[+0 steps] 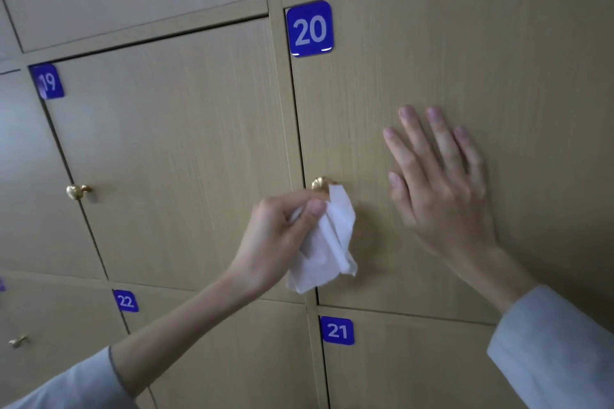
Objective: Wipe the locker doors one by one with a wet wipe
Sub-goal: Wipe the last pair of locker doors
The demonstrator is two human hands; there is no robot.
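Light wooden locker doors with blue number tags fill the view. My left hand [282, 236] pinches a crumpled white wet wipe [327, 249] just below the gold knob [320, 183] of locker door 20 [465, 60]. The wipe hangs down over the door's lower left corner, and its top edge touches the knob. My right hand [438, 183] lies flat on door 20 to the right of the knob, fingers straight and spread, pointing up.
Door 19 [172, 143] with its own gold knob [78, 191] is to the left. Doors 22 [216, 359] and 21 [415, 368] lie below. More doors run along the top and far left. All doors in view are closed.
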